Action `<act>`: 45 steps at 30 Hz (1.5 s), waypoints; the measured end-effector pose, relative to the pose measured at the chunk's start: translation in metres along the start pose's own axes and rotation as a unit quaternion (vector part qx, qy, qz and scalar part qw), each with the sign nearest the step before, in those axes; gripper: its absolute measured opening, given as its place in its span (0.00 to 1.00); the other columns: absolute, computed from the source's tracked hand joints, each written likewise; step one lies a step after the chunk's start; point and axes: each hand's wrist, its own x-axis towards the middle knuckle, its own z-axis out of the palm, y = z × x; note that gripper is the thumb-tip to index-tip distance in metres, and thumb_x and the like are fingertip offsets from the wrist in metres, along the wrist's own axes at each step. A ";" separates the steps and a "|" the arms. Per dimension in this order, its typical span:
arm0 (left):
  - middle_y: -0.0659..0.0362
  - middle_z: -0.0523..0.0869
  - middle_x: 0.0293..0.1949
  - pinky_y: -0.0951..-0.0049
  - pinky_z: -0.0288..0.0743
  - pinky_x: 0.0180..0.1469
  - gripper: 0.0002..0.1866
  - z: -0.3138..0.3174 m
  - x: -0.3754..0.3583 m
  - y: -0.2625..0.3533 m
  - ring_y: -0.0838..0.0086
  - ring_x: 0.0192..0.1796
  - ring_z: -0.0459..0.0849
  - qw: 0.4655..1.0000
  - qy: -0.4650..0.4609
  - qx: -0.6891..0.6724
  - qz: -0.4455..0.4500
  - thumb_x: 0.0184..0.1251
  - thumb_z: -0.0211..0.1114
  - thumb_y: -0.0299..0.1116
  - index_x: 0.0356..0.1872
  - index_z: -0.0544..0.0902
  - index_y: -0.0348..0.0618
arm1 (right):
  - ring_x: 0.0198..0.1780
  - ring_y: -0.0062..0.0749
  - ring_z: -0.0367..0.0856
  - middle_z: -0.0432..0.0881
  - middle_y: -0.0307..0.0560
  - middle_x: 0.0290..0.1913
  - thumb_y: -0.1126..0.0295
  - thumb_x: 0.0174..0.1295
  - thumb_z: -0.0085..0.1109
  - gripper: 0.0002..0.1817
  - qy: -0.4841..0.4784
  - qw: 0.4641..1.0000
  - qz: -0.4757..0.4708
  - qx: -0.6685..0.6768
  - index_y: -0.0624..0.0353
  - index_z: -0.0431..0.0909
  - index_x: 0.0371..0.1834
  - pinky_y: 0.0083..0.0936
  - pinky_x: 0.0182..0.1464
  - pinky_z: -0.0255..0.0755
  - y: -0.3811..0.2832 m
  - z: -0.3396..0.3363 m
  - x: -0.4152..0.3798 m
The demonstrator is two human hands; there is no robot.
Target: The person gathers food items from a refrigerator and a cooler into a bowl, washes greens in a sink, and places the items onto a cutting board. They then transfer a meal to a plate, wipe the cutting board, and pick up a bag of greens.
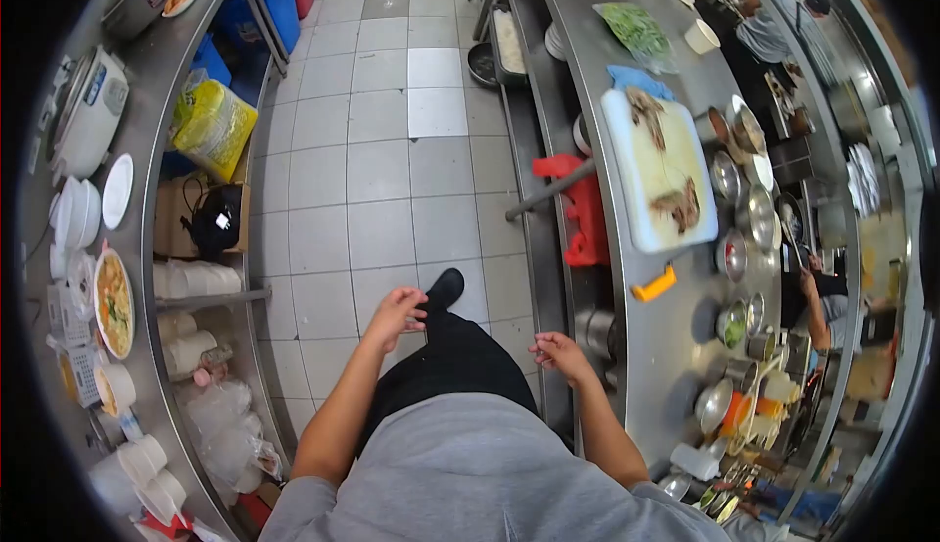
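My left hand (pixel 397 317) hangs over the tiled floor in front of my body, its fingers loosely bent and apart, holding nothing. Over on the right, my right hand (pixel 558 354) is beside the edge of the steel counter (pixel 641 346), touching nothing, with its fingers slightly curled and apart. Farther up on that counter lies a white cutting board (pixel 676 175) with brownish pieces of food (pixel 679 206) on it. Next to the board's near end is an orange-yellow handled tool (pixel 654 284). A bag of green vegetables (pixel 634 33) lies beyond the board.
Metal bowls (pixel 756 217) line the right counter's far side. A red bag (pixel 578 214) hangs below its edge. On the left counter stand a plate of food (pixel 114 304) and a rice cooker (pixel 93 116). Other people (pixel 783 28) work at the right.
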 end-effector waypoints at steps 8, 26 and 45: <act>0.59 0.82 0.44 0.72 0.78 0.38 0.13 0.090 0.174 0.104 0.74 0.40 0.79 0.993 -0.080 0.086 -0.027 0.70 0.58 0.44 0.40 0.78 0.43 | 0.36 0.19 0.79 0.82 0.36 0.44 0.57 0.67 0.55 0.20 0.023 0.996 0.087 -0.015 0.54 0.72 0.57 0.17 0.39 0.70 -0.063 -0.043 0.072; 0.52 0.80 0.54 0.64 0.81 0.45 0.27 0.383 0.554 0.180 0.62 0.51 0.82 0.929 -0.296 0.200 -0.098 0.67 0.56 0.44 0.64 0.67 0.46 | 0.31 0.25 0.81 0.84 0.42 0.38 0.63 0.63 0.55 0.16 0.397 0.751 0.264 0.456 0.57 0.75 0.50 0.21 0.31 0.75 -0.016 0.107 0.042; 0.50 0.76 0.56 0.57 0.73 0.61 0.21 0.259 0.602 0.195 0.58 0.58 0.75 0.963 -0.258 0.046 -0.058 0.72 0.45 0.38 0.57 0.71 0.34 | 0.37 0.25 0.82 0.82 0.40 0.41 0.59 0.62 0.57 0.21 0.425 0.734 0.167 0.502 0.55 0.75 0.57 0.24 0.35 0.75 -0.084 0.214 0.064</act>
